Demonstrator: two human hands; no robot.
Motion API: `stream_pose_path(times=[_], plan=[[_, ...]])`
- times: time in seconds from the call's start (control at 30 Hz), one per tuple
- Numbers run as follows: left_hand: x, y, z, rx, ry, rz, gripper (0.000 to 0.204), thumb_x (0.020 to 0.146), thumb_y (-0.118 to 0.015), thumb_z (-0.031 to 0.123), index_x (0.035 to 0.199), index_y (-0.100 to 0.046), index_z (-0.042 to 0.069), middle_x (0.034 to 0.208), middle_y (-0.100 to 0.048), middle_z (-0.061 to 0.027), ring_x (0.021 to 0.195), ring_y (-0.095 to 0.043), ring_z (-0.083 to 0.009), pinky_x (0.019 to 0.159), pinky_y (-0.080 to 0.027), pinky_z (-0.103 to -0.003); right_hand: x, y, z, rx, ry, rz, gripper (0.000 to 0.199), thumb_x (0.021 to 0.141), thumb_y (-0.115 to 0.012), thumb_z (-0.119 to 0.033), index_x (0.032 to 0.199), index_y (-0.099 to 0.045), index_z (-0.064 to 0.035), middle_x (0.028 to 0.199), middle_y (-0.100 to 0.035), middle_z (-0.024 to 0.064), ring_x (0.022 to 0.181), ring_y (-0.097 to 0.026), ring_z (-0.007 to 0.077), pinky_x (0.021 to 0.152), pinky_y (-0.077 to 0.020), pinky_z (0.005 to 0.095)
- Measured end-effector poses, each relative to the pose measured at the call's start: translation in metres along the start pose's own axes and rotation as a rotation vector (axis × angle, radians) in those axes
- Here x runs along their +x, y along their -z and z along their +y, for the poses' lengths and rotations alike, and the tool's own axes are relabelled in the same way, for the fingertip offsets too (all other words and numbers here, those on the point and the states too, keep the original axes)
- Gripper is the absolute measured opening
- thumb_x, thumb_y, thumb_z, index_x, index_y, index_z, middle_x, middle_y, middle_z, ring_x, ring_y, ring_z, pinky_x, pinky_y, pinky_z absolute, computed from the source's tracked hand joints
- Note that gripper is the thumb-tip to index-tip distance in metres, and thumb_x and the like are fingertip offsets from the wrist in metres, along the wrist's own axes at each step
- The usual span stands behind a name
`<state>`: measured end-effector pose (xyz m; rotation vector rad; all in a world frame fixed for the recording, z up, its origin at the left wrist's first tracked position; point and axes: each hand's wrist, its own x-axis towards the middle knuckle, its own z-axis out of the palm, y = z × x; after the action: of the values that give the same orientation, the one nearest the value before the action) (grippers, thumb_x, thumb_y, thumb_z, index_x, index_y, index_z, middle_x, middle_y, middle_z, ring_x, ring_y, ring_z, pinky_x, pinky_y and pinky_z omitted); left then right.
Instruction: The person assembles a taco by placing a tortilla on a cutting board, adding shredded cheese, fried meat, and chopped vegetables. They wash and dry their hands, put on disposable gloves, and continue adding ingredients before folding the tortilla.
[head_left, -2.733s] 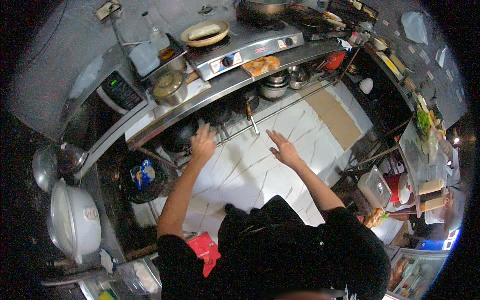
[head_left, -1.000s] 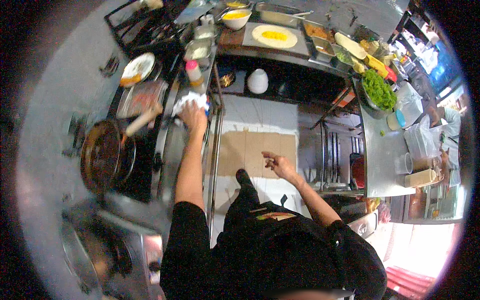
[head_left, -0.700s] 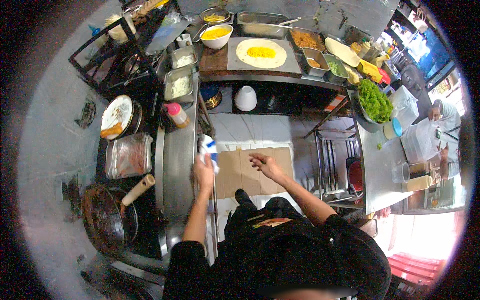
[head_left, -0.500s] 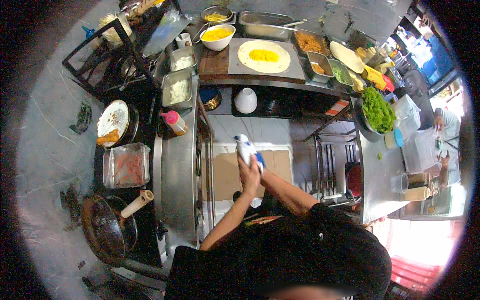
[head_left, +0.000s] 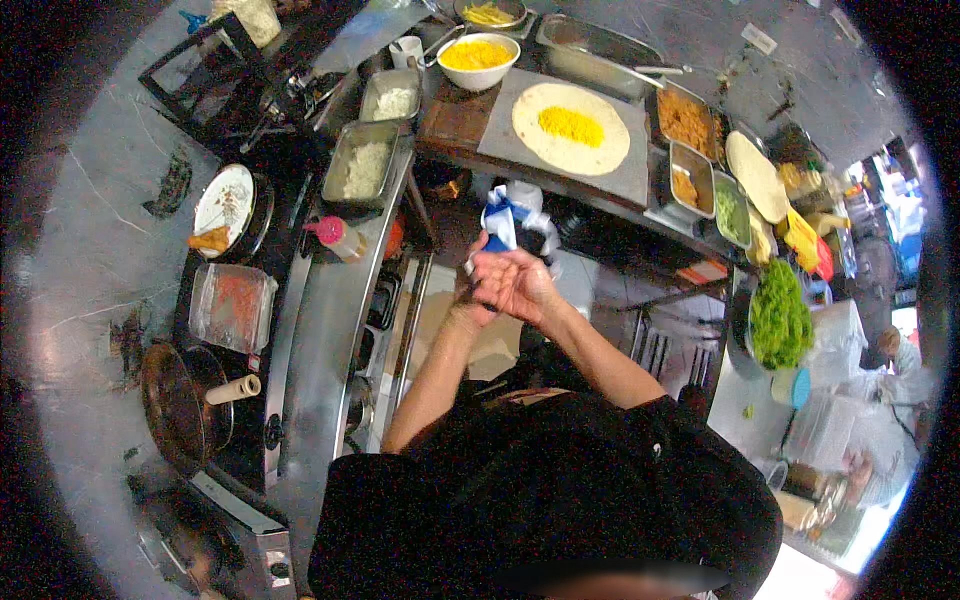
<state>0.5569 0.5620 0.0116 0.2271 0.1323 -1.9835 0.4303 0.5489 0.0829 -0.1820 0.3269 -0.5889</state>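
Observation:
A blue-and-white item (head_left: 500, 218), perhaps a carton or a folded cloth, is held out in front of me, below the counter's near edge. My left hand (head_left: 474, 285) is closed round its near end, the thumb up along its side. My right hand (head_left: 522, 287) lies against the left with the palm turned up and the fingers stretched across it. Those fingers partly cover the left hand's grip. On the counter beyond, a flatbread (head_left: 570, 158) with a mound of yellow shreds (head_left: 571, 126) rests on a pale sheet (head_left: 497, 140).
A white bowl of yellow shreds (head_left: 478, 76) and metal trays, one with white filling (head_left: 366, 170), surround the flatbread. On the left are a pink-capped squeeze bottle (head_left: 340, 238) and a pan (head_left: 170, 410). Lettuce (head_left: 782, 318) and another person's hand (head_left: 858, 475) are at right.
My view has swung and tilted. Both hands have moved forward with the blue-and-white item toward the counter, and my right palm has turned up.

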Motion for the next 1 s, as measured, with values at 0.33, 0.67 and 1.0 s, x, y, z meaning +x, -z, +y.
stream_pose_path(times=[0.33, 0.67, 1.0], plan=[[0.033, -0.116, -0.072, 0.448, -0.584, 0.265, 0.054, 0.098, -0.043, 0.049, 0.138, -0.045, 0.012, 0.133, -0.054, -0.0047, 0.123, -0.052, -0.022, 0.105, -0.041, -0.04, 0.003, -0.035, -0.105, -1.564, 0.998, -0.026, 0.045, 0.099, -0.047, -0.032, 0.134, -0.051, -0.005, 0.129, -0.058, 0.0158, 0.121, -0.053, 0.0379, 0.102, -0.0431, 0.0474], [0.016, -0.224, -0.062, 0.698, -0.124, -0.276, 0.069, 0.098, -0.041, 0.054, 0.145, -0.036, 0.003, 0.138, -0.051, -0.0182, 0.122, -0.053, -0.032, 0.101, -0.044, -0.044, -0.011, -0.031, -0.121, -1.329, 0.725, -0.174, 0.053, 0.098, -0.045, -0.037, 0.139, -0.044, -0.0037, 0.143, -0.046, 0.0081, 0.131, -0.042, 0.0204, 0.111, -0.0298, 0.0349], [0.034, -0.178, -0.074, 2.252, -1.065, 0.912, 0.073, 0.09, -0.059, 0.041, 0.147, -0.033, 0.005, 0.157, -0.022, -0.0166, 0.146, -0.014, -0.041, 0.11, -0.007, -0.067, 0.028, 0.0, -0.093, -0.909, 0.276, -0.155, 0.055, 0.103, -0.036, -0.037, 0.147, -0.032, -0.0041, 0.148, -0.04, 0.0083, 0.132, -0.042, 0.0208, 0.113, -0.0282, 0.0363]])
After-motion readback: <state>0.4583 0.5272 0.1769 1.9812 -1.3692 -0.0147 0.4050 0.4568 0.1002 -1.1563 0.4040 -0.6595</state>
